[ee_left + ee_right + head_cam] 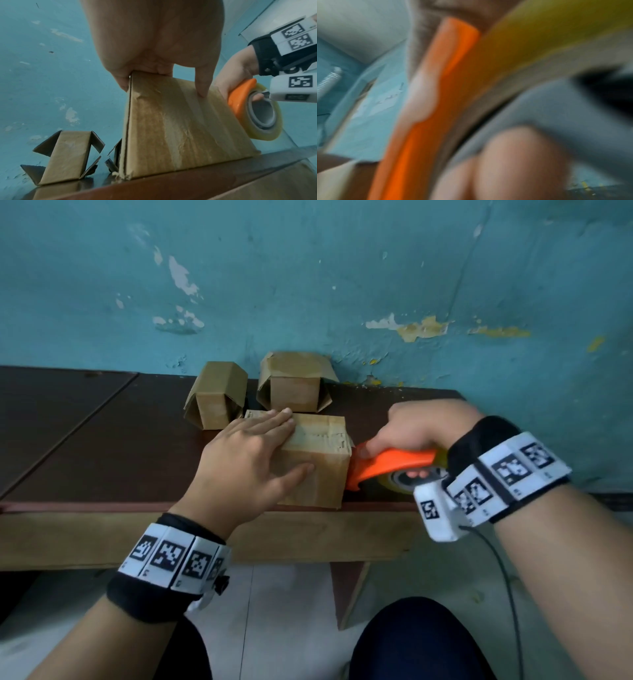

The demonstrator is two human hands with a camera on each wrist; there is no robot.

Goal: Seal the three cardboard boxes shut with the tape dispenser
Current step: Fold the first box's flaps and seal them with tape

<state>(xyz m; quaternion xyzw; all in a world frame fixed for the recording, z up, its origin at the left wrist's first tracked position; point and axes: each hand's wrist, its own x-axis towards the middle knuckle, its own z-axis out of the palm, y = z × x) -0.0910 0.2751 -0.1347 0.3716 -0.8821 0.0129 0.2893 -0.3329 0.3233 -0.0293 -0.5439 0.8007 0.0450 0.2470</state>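
Observation:
A cardboard box [317, 474] [180, 128] stands at the table's front edge, with tape showing across its top. My left hand [246, 460] [154, 44] lies flat on top of it, fingers straight, thumb down the near face. My right hand [421, 426] [235, 75] grips the orange tape dispenser [387, 463] [240, 100] [436, 101], whose front end touches the box's right side. Its clear tape roll [264, 115] shows below the handle. Two more boxes [217, 395] [294, 381] with loose flaps stand behind, near the wall. The right wrist view is blurred.
The dark brown table [102, 433] runs left from the boxes and ends just right of my right hand. A teal wall [308, 285] with peeling paint rises directly behind the boxes. My knees and a pale tiled floor [291, 611] lie below the table edge.

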